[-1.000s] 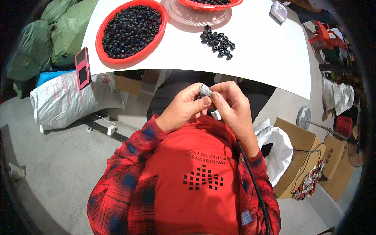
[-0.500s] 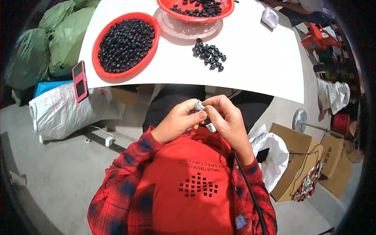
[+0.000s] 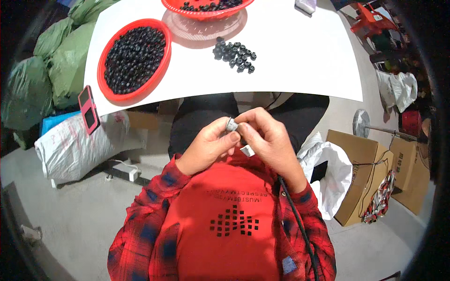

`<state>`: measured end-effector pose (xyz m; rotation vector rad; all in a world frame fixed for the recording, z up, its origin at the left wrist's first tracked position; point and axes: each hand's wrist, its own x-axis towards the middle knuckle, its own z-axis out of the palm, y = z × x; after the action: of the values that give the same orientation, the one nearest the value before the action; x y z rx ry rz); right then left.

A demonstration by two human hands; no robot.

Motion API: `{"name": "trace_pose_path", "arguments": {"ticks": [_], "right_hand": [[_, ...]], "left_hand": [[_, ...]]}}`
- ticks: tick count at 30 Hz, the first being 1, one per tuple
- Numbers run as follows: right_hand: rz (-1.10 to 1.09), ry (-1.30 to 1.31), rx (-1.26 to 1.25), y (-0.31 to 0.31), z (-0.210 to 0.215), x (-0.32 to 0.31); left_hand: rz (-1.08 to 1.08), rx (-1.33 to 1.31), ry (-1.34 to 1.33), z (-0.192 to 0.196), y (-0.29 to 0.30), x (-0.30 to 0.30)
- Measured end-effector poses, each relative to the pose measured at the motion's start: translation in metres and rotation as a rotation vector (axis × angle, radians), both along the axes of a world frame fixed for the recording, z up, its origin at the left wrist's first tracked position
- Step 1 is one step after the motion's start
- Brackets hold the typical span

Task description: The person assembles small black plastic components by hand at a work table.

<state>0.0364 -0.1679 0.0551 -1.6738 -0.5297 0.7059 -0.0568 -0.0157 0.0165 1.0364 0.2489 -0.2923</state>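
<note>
In front of my red shirt, both hands meet above my lap. My left hand is closed, its thumb and fingers pinching a small grey ring-like piece whose exact kind is too small to make out. Against the same piece my right hand presses thumb and forefinger together. A small white tag-like piece shows just below the fingers; what it is attached to is hidden. On the white table beyond, a loose cluster of small black ring-shaped parts lies nearest to my hands.
A red plastic basin full of black parts stands at the table's left, with a red colander-like basin behind. A pink-cased phone hangs by the left edge. Sacks lie left; a white bag and cardboard boxes stand right.
The whole view has shifted, so the table things appear farther left and higher. Both hands stay together, and the grey piece is turned slightly between the fingers.
</note>
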Motion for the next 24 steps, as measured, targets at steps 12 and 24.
{"name": "trace_pose_path", "arguments": {"ticks": [12, 24], "right_hand": [[-0.169, -0.017, 0.008, 0.002, -0.01, 0.0], [-0.148, -0.098, -0.041, 0.008, -0.014, 0.004]], "left_hand": [[0.108, 0.022, -0.082, 0.002, -0.002, 0.003], [0.138, -0.031, -0.083, -0.003, -0.003, 0.005]]}}
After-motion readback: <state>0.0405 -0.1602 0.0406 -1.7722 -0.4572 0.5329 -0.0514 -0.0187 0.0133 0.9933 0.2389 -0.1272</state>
